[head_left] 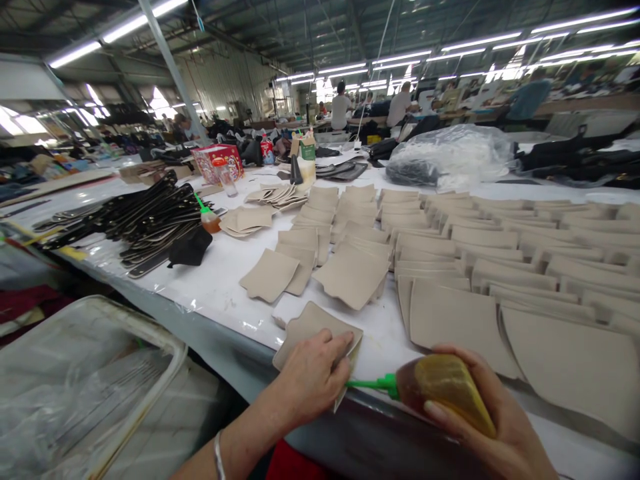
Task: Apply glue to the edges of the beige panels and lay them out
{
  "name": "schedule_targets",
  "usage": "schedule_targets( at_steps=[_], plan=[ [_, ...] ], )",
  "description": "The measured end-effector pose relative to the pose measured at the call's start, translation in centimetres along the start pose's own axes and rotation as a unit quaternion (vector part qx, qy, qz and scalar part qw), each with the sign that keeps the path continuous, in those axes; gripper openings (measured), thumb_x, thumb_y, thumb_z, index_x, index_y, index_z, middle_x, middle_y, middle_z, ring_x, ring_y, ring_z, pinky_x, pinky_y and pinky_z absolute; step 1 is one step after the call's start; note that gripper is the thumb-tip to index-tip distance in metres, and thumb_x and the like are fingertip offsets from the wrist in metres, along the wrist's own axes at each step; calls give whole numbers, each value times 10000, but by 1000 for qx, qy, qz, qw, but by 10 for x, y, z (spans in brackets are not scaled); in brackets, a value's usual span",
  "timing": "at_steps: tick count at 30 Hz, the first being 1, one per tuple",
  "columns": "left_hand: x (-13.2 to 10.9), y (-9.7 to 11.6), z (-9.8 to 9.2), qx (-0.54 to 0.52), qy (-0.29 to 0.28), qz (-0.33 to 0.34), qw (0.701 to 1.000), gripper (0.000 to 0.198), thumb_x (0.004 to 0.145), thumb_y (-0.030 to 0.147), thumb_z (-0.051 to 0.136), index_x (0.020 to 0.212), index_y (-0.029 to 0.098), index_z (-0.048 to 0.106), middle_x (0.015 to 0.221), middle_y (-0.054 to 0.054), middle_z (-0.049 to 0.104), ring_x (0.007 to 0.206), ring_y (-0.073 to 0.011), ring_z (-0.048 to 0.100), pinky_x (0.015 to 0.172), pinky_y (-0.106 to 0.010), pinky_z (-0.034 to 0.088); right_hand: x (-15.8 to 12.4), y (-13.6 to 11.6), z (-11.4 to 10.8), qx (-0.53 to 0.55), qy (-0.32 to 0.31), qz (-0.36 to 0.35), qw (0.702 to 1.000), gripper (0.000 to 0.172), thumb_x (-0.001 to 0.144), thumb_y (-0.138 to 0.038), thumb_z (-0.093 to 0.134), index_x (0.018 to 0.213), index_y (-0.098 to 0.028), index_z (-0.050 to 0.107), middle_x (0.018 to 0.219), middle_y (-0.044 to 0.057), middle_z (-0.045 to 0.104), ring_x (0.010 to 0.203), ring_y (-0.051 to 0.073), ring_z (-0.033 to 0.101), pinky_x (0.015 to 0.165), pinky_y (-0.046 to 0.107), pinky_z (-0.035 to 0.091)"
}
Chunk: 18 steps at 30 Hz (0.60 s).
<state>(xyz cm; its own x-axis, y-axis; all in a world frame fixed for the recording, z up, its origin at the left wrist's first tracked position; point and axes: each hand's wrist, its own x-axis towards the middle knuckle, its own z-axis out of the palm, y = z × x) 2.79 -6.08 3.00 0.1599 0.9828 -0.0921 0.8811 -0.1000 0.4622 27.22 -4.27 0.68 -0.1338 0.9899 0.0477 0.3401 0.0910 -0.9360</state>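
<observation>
At the table's front edge my left hand point(317, 367) grips a beige leather-like piece point(307, 327), its fingers on top and the right edge of the piece bent up. My right hand point(495, 413) is wrapped around a squeeze bottle point(445, 390) of amber liquid, tilted on its side. The bottle's green nozzle point(373, 383) points left, its tip at the edge of the piece by my left fingers. Just beyond lie loose beige pieces point(270, 273), and overlapping rows of beige pieces point(450, 317) spread to the right.
A pile of black strips point(145, 220) lies on the left, beside a second green-nozzled bottle point(210, 220). Farther back are a red patterned box point(217, 163) and a clear plastic bag point(450, 157). A white-rimmed bin point(173, 343) stands at lower left. Several people work far behind.
</observation>
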Motion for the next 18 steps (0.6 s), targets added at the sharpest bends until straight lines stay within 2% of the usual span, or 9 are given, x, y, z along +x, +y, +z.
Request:
schedule_targets(
  at_steps=[4,10,15,18],
  plan=[
    [0,0,1,-6,4,0,1000,418,914,268,375,1298,275,540,916,-25,591,795,-191,603,728,-300,445,1,0,0,-43,49,-5,998,574,723,-579,711,1170,-269,528,1045,5,629,873,228,635,763,248,510],
    [0,-3,2,-3,7,0,1000,438,913,272,383,1329,263,521,948,-32,600,804,-199,604,738,-314,452,-16,-16,11,35,6,39,999,529,734,-556,671,1162,-290,511,1004,-32,633,846,199,623,736,226,467],
    [2,-3,2,-12,3,0,1000,432,918,265,382,1322,249,534,944,-35,605,815,-202,609,749,-320,456,-13,-16,7,2,45,45,998,560,712,-563,700,1158,-274,525,1040,-11,632,907,228,621,820,255,452],
    [2,-2,2,-14,3,-1,1000,442,910,259,390,1328,244,530,949,-40,607,811,-206,607,745,-323,460,-17,-12,8,22,23,36,999,544,706,-538,702,1150,-282,519,1069,-20,627,919,218,622,793,241,455]
  ],
)
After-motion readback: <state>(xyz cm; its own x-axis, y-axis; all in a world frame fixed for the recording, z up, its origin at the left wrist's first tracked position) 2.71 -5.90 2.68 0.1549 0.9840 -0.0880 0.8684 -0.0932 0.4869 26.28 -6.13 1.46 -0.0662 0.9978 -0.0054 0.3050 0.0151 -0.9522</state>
